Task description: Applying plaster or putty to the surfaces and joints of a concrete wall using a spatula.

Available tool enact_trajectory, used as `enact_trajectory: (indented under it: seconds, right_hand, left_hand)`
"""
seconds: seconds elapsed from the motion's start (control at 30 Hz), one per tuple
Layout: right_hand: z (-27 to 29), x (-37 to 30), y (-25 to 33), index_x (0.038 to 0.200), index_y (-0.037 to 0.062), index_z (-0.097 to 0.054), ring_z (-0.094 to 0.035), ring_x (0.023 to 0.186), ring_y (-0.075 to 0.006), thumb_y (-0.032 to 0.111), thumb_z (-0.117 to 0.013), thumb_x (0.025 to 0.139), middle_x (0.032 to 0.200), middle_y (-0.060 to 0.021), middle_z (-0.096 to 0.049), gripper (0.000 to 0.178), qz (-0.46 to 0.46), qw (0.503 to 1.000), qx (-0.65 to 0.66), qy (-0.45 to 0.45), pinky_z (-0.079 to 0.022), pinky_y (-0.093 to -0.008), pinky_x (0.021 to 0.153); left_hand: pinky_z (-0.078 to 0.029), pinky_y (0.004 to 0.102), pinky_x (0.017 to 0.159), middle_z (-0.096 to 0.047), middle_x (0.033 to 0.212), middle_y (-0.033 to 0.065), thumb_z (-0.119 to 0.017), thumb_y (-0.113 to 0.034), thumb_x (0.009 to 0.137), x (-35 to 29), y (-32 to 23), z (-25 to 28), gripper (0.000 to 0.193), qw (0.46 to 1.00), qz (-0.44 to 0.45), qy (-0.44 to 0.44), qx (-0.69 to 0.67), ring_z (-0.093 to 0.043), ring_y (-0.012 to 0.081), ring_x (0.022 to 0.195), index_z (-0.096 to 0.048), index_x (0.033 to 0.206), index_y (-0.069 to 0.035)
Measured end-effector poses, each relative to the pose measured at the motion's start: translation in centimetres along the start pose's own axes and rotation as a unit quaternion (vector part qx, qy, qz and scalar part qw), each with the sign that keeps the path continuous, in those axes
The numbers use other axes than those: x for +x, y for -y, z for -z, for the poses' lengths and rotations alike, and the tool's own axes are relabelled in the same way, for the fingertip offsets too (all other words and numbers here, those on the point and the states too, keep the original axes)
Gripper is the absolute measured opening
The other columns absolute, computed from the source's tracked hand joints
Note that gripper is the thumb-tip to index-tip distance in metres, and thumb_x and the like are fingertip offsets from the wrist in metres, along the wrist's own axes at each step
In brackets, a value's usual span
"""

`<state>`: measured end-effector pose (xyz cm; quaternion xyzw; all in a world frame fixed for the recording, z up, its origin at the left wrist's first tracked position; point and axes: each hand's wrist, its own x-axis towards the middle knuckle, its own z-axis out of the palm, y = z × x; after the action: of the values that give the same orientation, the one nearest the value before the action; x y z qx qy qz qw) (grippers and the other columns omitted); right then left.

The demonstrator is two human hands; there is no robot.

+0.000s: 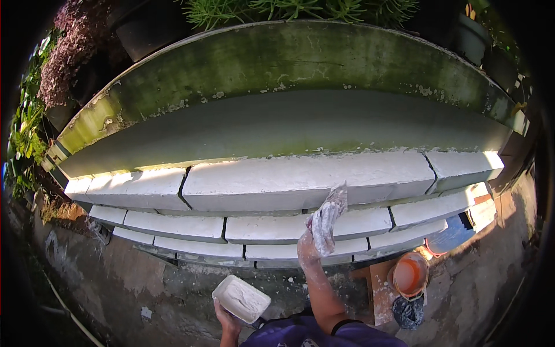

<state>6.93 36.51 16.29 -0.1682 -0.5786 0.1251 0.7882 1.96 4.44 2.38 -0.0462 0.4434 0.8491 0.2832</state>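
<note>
My left hand [227,318] grips the side of a cream rectangular tub [265,305], which holds a thick white paste. My right hand [309,246] reaches forward over the stepped blocks, closed on a rumpled, white-smeared thing [330,222] like a wet rag or plastic cover; its exact kind cannot be made out. The tip of that thing lies over the front face of the top white block [260,185]. White coating covers this long block, with dark gaps at both ends. White smears mark my right forearm and fingers.
Lower white block rows [306,227] step down towards me. Behind rises a green-stained wall [289,63] with plants [289,8] above. At right stand an orange bucket [407,274], a brown board [381,295], a dark plastic bag [408,312] and a blue container [448,234].
</note>
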Motion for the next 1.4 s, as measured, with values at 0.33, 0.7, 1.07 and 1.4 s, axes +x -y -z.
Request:
enact_trajectory:
  seconds: [0.33, 0.7, 1.07, 1.4]
  right_hand:
    - [1.7, -1.5, 6.5, 0.112, -0.0020, -0.071, -0.061, 0.121, -0.0425, -0.017, -0.052, 0.078, 0.125, -0.0220, -0.066, 0.041, 0.022, 0.975, 0.101, 0.196, -0.047, -0.0606, 0.104]
    - [8.2, 5.6, -5.2, 0.109, -0.0125, -0.069, -0.071, 0.099, -0.0294, 0.001, -0.067, 0.093, 0.106, -0.0239, -0.072, 0.021, -0.141, 0.936, -0.233, -0.224, -0.055, -0.0374, 0.082]
    - [-0.6, -4.9, -1.4, 0.118, -0.0069, -0.066, -0.061, 0.122, -0.0338, -0.012, -0.062, 0.086, 0.132, -0.0230, -0.061, 0.033, -0.127, 0.981, 0.139, -0.054, -0.053, -0.0474, 0.098]
    - [3.3, -3.1, 3.1, 0.139, -0.0065, -0.043, -0.061, 0.120, -0.0373, 0.003, -0.061, 0.093, 0.127, -0.0265, -0.062, 0.051, 0.019, 0.993, 0.114, 0.036, -0.049, -0.0518, 0.102]
  left_hand:
    - [-0.042, 0.0465, 0.108, -0.055, 0.139, 0.0107, -0.032, -0.050, 0.104, 1.8, -2.2, 4.1, 0.059, 1.000, -0.004, 0.027, 0.000, -0.053, 0.0311, 0.127, -0.046, 0.143, -0.007]
    - [-0.043, 0.0464, 0.107, -0.055, 0.137, 0.0111, -0.033, -0.049, 0.104, 1.8, -3.4, 4.5, 0.058, 0.998, -0.028, 0.060, 0.000, -0.054, 0.0313, 0.126, -0.047, 0.141, -0.007]
    - [-0.041, 0.0458, 0.109, -0.055, 0.139, 0.0100, -0.034, -0.049, 0.104, 1.1, -0.9, 3.1, 0.058, 1.000, -0.004, 0.016, 0.002, -0.053, 0.0304, 0.128, -0.048, 0.141, -0.008]
    - [-0.041, 0.0447, 0.108, -0.057, 0.137, 0.0092, -0.035, -0.048, 0.104, 0.3, 0.1, 1.9, 0.056, 1.000, -0.006, 0.000, 0.005, -0.054, 0.0289, 0.127, -0.049, 0.140, -0.008]
